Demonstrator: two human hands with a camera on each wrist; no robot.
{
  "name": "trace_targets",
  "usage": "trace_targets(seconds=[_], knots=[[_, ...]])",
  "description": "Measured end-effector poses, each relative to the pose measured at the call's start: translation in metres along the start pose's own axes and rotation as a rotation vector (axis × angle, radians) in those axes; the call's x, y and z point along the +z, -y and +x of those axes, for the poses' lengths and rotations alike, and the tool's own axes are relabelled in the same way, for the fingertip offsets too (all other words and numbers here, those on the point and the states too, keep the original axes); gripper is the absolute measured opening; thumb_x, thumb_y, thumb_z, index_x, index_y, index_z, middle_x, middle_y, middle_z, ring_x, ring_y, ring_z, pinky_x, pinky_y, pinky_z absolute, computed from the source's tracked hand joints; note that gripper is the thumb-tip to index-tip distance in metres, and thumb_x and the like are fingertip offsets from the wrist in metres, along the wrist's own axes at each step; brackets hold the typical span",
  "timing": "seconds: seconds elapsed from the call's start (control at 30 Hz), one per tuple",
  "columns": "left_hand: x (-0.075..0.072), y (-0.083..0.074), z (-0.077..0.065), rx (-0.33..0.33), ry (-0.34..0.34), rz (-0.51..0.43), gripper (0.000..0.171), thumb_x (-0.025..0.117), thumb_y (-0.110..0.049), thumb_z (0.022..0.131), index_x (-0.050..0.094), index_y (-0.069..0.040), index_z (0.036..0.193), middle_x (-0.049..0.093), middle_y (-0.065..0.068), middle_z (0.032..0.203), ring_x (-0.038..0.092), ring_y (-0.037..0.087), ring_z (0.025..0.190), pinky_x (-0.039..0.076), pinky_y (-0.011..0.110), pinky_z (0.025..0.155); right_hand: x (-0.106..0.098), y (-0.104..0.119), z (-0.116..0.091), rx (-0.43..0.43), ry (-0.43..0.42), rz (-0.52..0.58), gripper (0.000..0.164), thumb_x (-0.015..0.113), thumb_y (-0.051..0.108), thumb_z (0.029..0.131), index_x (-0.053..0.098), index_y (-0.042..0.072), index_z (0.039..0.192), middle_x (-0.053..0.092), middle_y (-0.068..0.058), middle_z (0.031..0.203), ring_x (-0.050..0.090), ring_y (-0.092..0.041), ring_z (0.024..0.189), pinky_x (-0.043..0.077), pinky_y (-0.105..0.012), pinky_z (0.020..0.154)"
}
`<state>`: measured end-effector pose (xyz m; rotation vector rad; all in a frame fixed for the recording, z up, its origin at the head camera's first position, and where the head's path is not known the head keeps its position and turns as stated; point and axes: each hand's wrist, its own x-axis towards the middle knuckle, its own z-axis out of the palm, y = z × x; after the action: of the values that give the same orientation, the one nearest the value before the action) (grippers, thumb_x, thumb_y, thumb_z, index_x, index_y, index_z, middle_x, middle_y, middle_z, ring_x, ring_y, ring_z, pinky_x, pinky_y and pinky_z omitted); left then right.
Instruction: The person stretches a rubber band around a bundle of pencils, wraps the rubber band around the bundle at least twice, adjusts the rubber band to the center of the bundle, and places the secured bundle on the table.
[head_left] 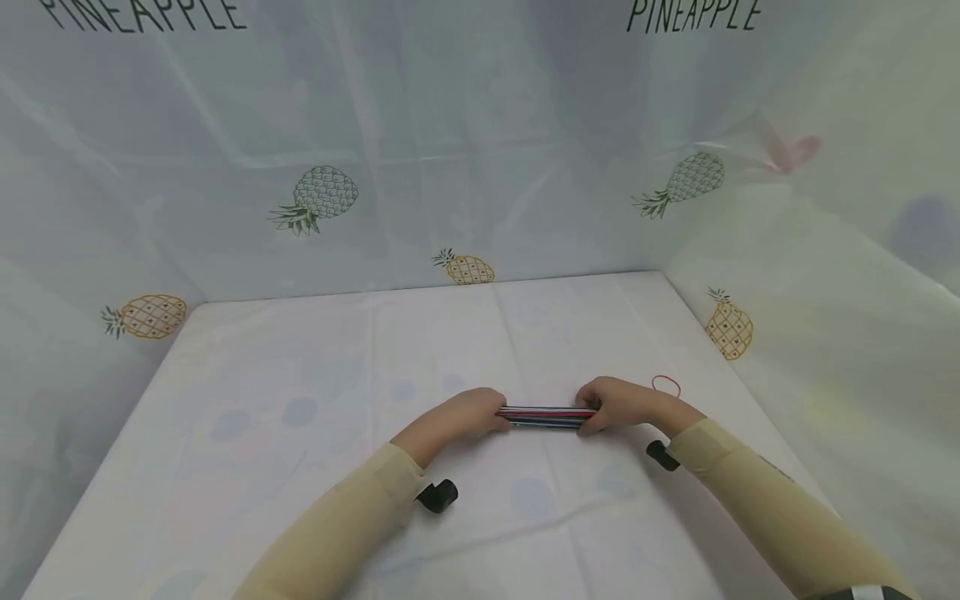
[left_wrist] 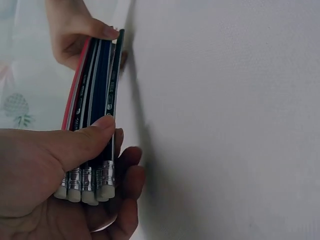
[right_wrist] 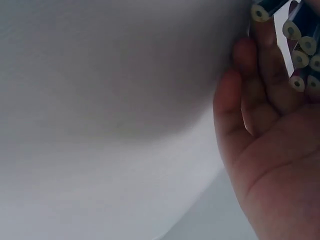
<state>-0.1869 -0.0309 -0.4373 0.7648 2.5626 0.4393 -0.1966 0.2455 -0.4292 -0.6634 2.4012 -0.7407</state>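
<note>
Between both hands lies a bundle of pencils [head_left: 546, 417], dark blue and black with a red one along one side. My left hand [head_left: 474, 412] grips the eraser end, its thumb laid across the pencils [left_wrist: 95, 90] just above the metal ferrules and white erasers. At the other end, my right hand [head_left: 618, 403] holds the bundle between thumb and fingers. Flat, unsharpened pencil ends [right_wrist: 299, 59] show in the right wrist view, beside the curled fingers of the right hand [right_wrist: 270, 120]. One pencil end sits a little apart from the others.
A thin red rubber band [head_left: 666, 385] lies on the white covered table [head_left: 300, 475], just beyond the right wrist. Pineapple-printed sheeting [head_left: 450, 150] hangs behind the table and along its sides.
</note>
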Motion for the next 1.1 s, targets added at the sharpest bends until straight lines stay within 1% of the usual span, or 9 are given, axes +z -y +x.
trace_targets(seconds=[0.17, 0.27, 0.37, 0.47, 0.57, 0.67, 0.73, 0.87, 1.1], knots=[[-0.014, 0.002, -0.012, 0.001, -0.031, -0.025, 0.017, 0.067, -0.023, 0.094, 0.062, -0.011, 0.083, 0.056, -0.005, 0.072, 0.045, 0.011, 0.063, 0.041, 0.026, 0.060, -0.002, 0.010, 0.001, -0.043, 0.023, 0.006, 0.018, 0.079, 0.017, 0.080, 0.061, 0.015, 0.079, 0.055, 0.008, 0.070, 0.049, -0.009, 0.064, 0.040, -0.023, 0.058], [-0.022, 0.003, -0.018, 0.006, -0.038, -0.039, 0.015, 0.067, -0.021, 0.094, 0.063, -0.011, 0.083, 0.058, -0.004, 0.073, 0.046, 0.011, 0.063, 0.041, 0.026, 0.060, -0.003, 0.015, 0.001, -0.050, 0.051, 0.085, 0.013, 0.076, 0.013, 0.082, 0.063, 0.011, 0.084, 0.063, 0.004, 0.072, 0.058, -0.013, 0.064, 0.049, -0.026, 0.059], [-0.029, 0.004, -0.023, 0.011, -0.041, -0.068, 0.014, 0.067, -0.019, 0.094, 0.064, -0.011, 0.083, 0.062, -0.002, 0.075, 0.048, 0.011, 0.063, 0.042, 0.025, 0.059, -0.004, 0.019, 0.000, -0.044, 0.083, 0.185, 0.008, 0.072, 0.010, 0.085, 0.065, 0.007, 0.089, 0.068, -0.005, 0.071, 0.064, -0.019, 0.061, 0.056, -0.035, 0.059], [-0.035, 0.006, -0.030, 0.021, -0.035, -0.105, 0.012, 0.067, -0.019, 0.094, 0.065, -0.010, 0.085, 0.065, 0.000, 0.078, 0.051, 0.011, 0.064, 0.043, 0.025, 0.060, -0.005, 0.024, -0.001, -0.044, 0.098, 0.241, 0.009, 0.069, 0.011, 0.087, 0.066, 0.003, 0.090, 0.067, -0.008, 0.066, 0.062, -0.018, 0.054, 0.057, -0.039, 0.055], [-0.040, 0.006, -0.037, 0.036, -0.014, -0.163, 0.010, 0.067, -0.017, 0.094, 0.065, -0.009, 0.088, 0.066, 0.001, 0.078, 0.054, 0.012, 0.066, 0.045, 0.027, 0.060, -0.007, 0.031, -0.005, -0.064, 0.110, 0.256, 0.016, 0.068, 0.012, 0.089, 0.065, -0.003, 0.090, 0.061, -0.005, 0.059, 0.053, -0.014, 0.046, 0.050, -0.033, 0.046], [-0.046, 0.005, -0.045, 0.053, -0.002, -0.200, 0.008, 0.067, -0.017, 0.094, 0.065, -0.010, 0.090, 0.065, -0.002, 0.075, 0.055, 0.013, 0.066, 0.045, 0.028, 0.060, -0.008, 0.039, -0.010, -0.098, 0.097, 0.229, 0.016, 0.067, 0.013, 0.090, 0.064, -0.003, 0.088, 0.052, 0.001, 0.054, 0.042, -0.010, 0.043, 0.037, -0.025, 0.042], [-0.050, 0.005, -0.050, 0.065, 0.002, -0.210, 0.008, 0.068, -0.018, 0.093, 0.065, -0.011, 0.091, 0.064, -0.004, 0.072, 0.054, 0.013, 0.066, 0.045, 0.028, 0.060, -0.008, 0.045, -0.013, -0.123, 0.061, 0.181, 0.013, 0.068, 0.014, 0.090, 0.063, 0.003, 0.086, 0.047, 0.005, 0.055, 0.038, -0.008, 0.047, 0.033, -0.022, 0.044], [-0.056, 0.007, -0.058, 0.064, 0.027, -0.248, 0.011, 0.072, -0.019, 0.091, 0.066, -0.010, 0.095, 0.064, -0.001, 0.073, 0.054, 0.012, 0.065, 0.045, 0.027, 0.058, -0.006, 0.056, -0.018, -0.168, -0.032, 0.076, 0.015, 0.070, 0.021, 0.090, 0.060, 0.016, 0.080, 0.043, 0.009, 0.062, 0.039, -0.006, 0.056, 0.033, -0.022, 0.050], [-0.062, 0.010, -0.065, 0.052, 0.121, -0.212, 0.013, 0.076, -0.018, 0.086, 0.065, -0.011, 0.088, 0.063, 0.003, 0.065, 0.060, 0.020, 0.059, 0.044, 0.026, 0.055, 0.000, 0.073, -0.013, -0.193, -0.072, -0.026, 0.018, 0.068, 0.022, 0.092, 0.058, 0.019, 0.079, 0.041, 0.012, 0.064, 0.039, -0.005, 0.059, 0.033, -0.022, 0.052]])
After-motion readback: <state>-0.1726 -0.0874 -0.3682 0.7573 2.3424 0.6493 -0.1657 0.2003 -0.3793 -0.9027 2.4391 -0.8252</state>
